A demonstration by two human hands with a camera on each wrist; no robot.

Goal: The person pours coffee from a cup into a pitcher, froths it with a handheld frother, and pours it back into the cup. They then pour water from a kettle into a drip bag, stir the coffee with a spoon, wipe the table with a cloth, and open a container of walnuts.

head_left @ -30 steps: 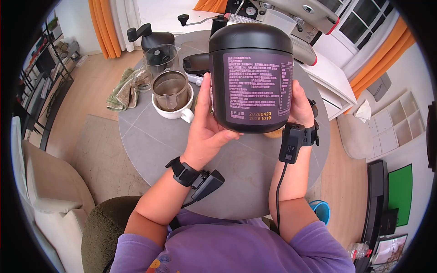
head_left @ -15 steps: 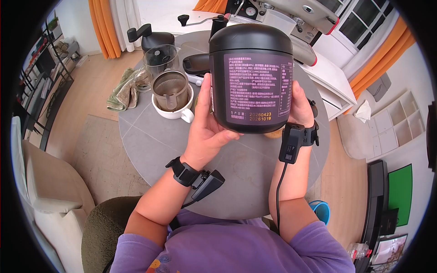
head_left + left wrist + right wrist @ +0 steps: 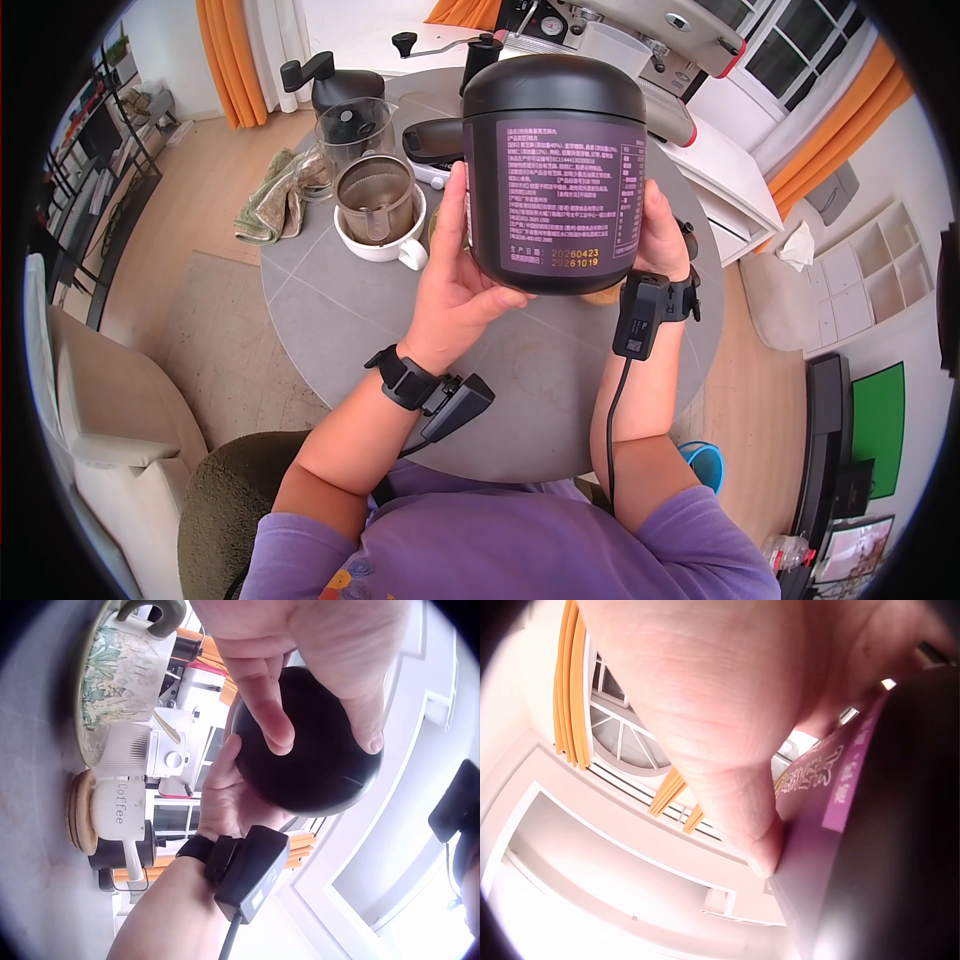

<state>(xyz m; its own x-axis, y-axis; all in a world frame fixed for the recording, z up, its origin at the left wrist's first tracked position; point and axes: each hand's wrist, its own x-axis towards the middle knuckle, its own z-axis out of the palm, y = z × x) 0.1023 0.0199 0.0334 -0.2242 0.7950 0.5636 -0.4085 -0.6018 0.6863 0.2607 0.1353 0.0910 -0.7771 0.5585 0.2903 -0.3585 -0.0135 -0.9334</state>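
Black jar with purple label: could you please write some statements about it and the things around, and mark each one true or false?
1. The left hand and the right hand both hold the black jar. True.
2. The jar stands on the table. False: the hands hold it up, off the table.
3. The jar's lid is off. False: the lid is on.
4. The metal filter rests on the white cup. True.
5. The purple label faces the head camera. True.
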